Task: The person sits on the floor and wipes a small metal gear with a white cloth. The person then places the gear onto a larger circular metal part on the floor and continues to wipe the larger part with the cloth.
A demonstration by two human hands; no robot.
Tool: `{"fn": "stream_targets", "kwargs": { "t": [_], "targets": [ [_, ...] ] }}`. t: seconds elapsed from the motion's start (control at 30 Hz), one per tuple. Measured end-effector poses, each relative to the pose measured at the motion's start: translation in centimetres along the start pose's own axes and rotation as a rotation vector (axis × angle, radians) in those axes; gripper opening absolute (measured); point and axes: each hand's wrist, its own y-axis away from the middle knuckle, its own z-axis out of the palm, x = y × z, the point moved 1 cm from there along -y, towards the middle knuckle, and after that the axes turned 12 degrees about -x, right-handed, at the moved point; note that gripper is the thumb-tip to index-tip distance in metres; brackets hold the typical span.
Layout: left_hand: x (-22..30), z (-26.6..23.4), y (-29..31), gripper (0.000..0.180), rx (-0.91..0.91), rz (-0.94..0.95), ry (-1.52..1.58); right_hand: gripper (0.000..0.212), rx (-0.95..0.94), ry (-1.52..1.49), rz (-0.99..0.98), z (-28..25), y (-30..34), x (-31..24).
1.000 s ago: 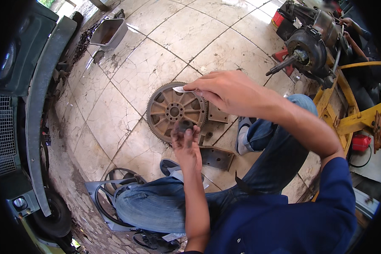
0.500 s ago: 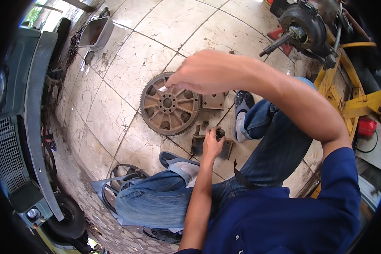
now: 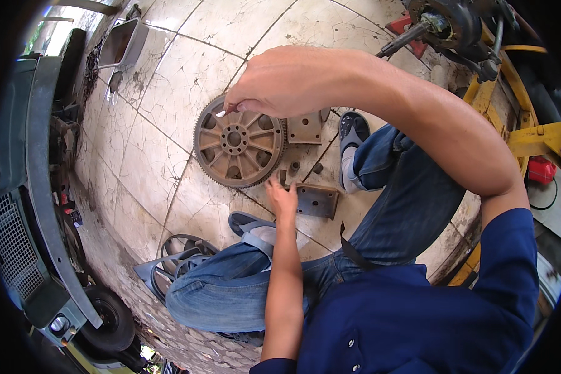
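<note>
While our right hand pinches a small white bit over the toothed wheel, our left hand reaches open-fingered toward loose floor parts, wheel still bare.

The scene is lit by bright daylight. The most light is seen at the top left corner, where the picture is washed out to white. The pale tiled floor is lit evenly, and a soft shine is seen on it near the top. Shadows are soft and short; a dark patch is cast under the bent legs. The raised right hand is brightly lit and looks very big because it is close to the lens. The picture is framed by a round black rim. Straight tile lines are bent near the edges. Things at the rim are squeezed and a little blurred. The toothed wheel in the middle is seen sharply.
</note>
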Motion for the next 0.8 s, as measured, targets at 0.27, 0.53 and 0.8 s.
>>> {"fn": "stream_targets", "kwargs": {
  "t": [0.27,0.53,0.8],
  "targets": [
    [-5.0,-0.7,0.0,0.073,-0.432,-0.400,-0.045,0.025,-0.040,0.014,-0.007,0.9,-0.5,0.2],
    [-9.0,1.4,-1.0,0.071,-0.380,-0.366,-0.024,0.026,-0.074,0.011,-0.030,1.0,-0.7,0.1],
    [-3.5,-1.6,-0.2,0.055,-0.473,-0.313,0.041,0.026,-0.124,0.031,0.008,1.4,-0.5,0.7]
  ]
}}
